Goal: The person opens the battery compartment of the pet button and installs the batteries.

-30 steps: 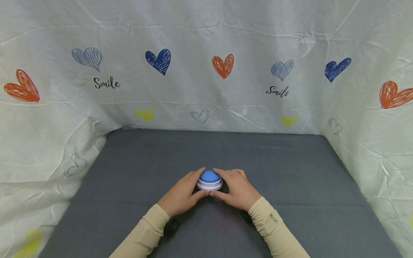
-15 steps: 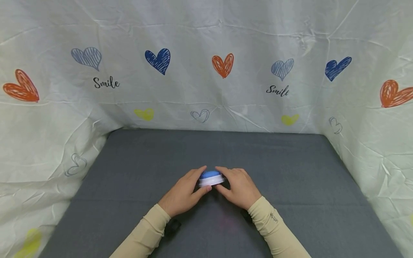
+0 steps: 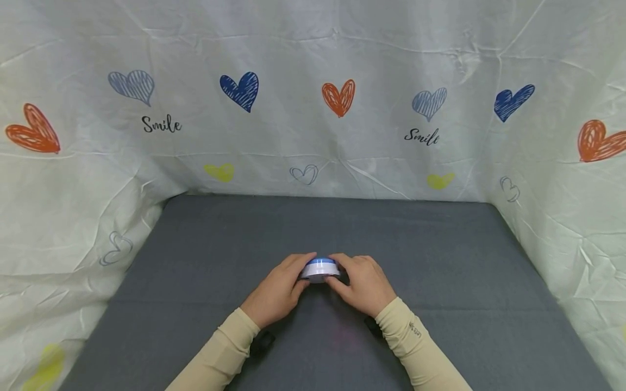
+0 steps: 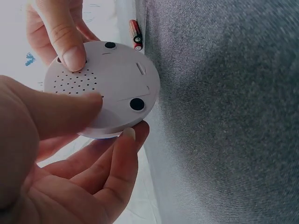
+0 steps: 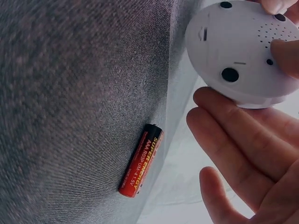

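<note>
A round push button [image 3: 320, 268] with a blue dome and white base is held between both hands, tilted so its base faces the body. My left hand [image 3: 276, 288] grips its left side, thumb across the underside and fingers below the rim in the left wrist view. From the other side my right hand [image 3: 364, 285] pinches it, thumb on the base. The white underside [image 4: 119, 79] shows speaker holes, dark round feet and a battery cover outline. A red and black AAA battery [image 5: 141, 161] lies on the cloth near the right hand, with another beside it in the left wrist view.
Dark grey cloth [image 3: 220, 233] covers the table. A white curtain [image 3: 274, 141] printed with hearts and "Smile" stands behind it and along both sides. Black wrist straps [image 3: 261, 343] show under the sleeves.
The push button has tipped: its blue dome, facing up a second ago, has turned away, and the white base now faces the body. Thumbs have shifted onto the underside; the arms have barely moved.
</note>
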The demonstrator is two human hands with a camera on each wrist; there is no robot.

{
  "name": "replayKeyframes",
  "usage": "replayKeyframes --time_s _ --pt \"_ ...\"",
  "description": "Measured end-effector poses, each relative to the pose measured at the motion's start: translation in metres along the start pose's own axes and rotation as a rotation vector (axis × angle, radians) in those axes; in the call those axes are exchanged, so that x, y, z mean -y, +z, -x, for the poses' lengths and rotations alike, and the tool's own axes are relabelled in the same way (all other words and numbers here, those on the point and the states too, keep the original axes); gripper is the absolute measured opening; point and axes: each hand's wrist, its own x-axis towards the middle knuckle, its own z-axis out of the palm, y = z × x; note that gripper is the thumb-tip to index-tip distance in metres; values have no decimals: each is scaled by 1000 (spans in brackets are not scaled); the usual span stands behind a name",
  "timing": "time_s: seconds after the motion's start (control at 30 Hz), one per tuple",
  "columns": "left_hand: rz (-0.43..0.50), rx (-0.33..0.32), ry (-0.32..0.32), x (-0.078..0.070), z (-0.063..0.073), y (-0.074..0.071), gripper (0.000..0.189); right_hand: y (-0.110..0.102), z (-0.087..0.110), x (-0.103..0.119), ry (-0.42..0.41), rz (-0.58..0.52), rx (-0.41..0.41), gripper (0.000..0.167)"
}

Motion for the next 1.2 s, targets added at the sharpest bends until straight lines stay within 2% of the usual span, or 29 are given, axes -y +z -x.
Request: replayKeyframes --time_s 0.13,0.33,0.57,0.7,0.83,1.2 --pt "-17 -15 19 0 0 0 58 -1 -1 1 17 -8 13 37" --pt "9 -20 14 0 0 -1 60 -3 -2 3 50 -33 39 38" --pt "-17 -31 27 -1 -1 -2 64 -3 -1 4 72 -64 37 40" --pt "-12 -21 7 -3 -1 -2 69 -3 -1 4 79 -77 42 37" --pt "0 -8 -23 -4 -1 -2 74 -2 0 5 75 -73 45 41" --pt "27 49 -83 -7 0 -1 74 -1 1 10 102 -78 96 40"
